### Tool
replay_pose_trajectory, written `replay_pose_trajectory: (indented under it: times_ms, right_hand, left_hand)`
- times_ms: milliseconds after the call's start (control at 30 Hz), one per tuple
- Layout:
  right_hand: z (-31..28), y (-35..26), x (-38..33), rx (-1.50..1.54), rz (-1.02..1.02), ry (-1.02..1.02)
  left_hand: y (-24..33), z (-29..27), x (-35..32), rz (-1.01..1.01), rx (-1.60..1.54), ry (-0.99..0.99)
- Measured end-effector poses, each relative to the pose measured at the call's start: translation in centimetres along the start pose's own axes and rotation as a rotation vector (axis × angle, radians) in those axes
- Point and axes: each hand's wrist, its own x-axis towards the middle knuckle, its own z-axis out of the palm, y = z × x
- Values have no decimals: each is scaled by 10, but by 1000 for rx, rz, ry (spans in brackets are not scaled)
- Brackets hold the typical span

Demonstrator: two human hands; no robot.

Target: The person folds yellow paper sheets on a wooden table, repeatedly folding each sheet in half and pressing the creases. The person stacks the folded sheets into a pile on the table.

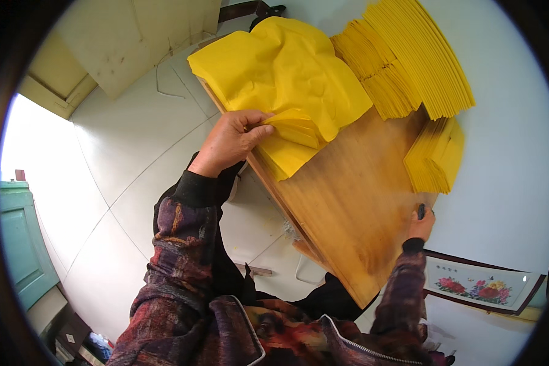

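On the brown wooden table (354, 201): one big yellow sheet (287, 67), wrinkly; to the right of that sheet, three yellow piles (434, 157).

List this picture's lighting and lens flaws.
Head view: dark corners; glare blown white at far left, above the teal panel; lines on the tiled floor bend; soft sheen on the wooden table; faint shading creases the yellow sheet.
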Motion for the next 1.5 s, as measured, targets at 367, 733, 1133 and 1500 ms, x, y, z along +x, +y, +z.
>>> replay_pose_trajectory:
  times_ms: [367,733,1133,1500]
  right_hand:
    - [-87,-337,-40,781,-798,-165]
    - [-76,-350,-22,1037,-623,-435]
    - [-72,-349,-13,1178,-464,-607]
    - [-81,-350,-22,979,-638,-259]
  left_hand:
    - [-9,1,4,70,7,12]
    - [-20,-2,7,182,-66,-60]
    - [-21,-11,5,246,-140,-205]
    - [-20,-3,7,183,-54,-79]
